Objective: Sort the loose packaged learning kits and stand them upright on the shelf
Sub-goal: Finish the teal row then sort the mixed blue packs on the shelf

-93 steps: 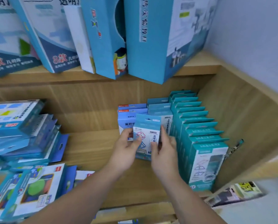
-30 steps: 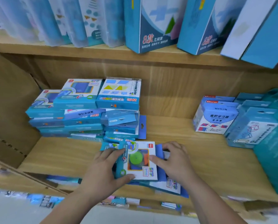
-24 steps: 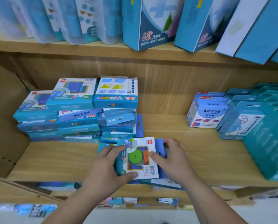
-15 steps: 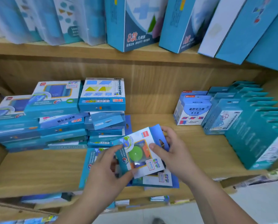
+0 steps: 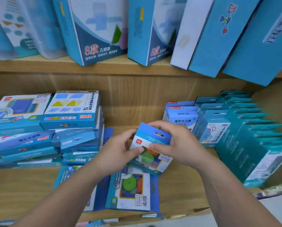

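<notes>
The left hand [image 5: 117,149] pinches the kit's [image 5: 151,140] left edge, the right hand [image 5: 178,145] grips its tabbed top; it hangs tilted above flat kits [image 5: 130,190] on the near shelf [image 5: 22,185]; pick-up seems underway; next, probably stand it beside the upright row [image 5: 251,136] at right.

Bare left hand [image 5: 117,151] and bare right hand [image 5: 179,145] above the front of the shelf [image 5: 22,185]. Short, trimmed nails on both thumbs. Knuckle creases showing on the right hand. Bare left forearm [image 5: 68,194] and right forearm [image 5: 227,185], uncovered from the shelf's front edge down to the picture's bottom.
</notes>
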Demonstrator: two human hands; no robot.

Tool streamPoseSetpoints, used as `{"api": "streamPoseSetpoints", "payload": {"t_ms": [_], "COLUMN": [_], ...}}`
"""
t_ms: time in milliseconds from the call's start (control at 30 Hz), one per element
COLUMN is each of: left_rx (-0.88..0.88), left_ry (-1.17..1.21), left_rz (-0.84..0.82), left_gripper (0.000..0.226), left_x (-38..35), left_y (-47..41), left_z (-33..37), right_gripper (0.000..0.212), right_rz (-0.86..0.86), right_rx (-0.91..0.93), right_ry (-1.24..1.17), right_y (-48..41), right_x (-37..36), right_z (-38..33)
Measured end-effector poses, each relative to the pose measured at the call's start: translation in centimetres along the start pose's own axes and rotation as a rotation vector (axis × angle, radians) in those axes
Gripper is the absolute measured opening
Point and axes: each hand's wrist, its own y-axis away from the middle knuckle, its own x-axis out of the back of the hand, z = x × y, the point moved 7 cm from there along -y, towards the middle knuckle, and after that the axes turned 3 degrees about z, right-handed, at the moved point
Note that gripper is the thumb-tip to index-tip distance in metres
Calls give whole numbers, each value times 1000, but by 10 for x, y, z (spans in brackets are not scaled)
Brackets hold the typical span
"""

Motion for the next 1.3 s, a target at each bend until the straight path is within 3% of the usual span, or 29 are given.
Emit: {"api": "streamPoseSetpoints", "payload": {"t_ms": [167, 333, 567, 800, 1000, 1200, 1300], "left_rx": [59, 154, 291, 236, 258, 267, 260], "left_ry": [53, 173, 242, 36, 31, 24, 13], "left_rz": [-11, 131, 265, 394, 522, 533, 469], "left_gripper": [23, 23, 19, 30, 28, 20, 29], "left_x": [-16, -17, -19, -20, -18, -16, -16], "left_y": [-26, -42, -65, -89, -100, -102, -94], "left_z": [-1, -16, -44, -40, -34, -35, -34], "right_gripper": [51, 49, 40, 56, 67, 75, 70], "right_rz": [176, 366, 180, 96, 56, 10, 25], "right_rx": [-32, -198, -298, -304, -363, -367, -367], "right_ry": [2, -194, -371, -349, -386, -395, -397], "right_y": [-16, -18, -21, -31, -39, -41, -39], "right_x": [22, 26, -32, -47, -47, -51, -48], "right_z": [32, 77, 111, 118, 119, 115, 114]}}
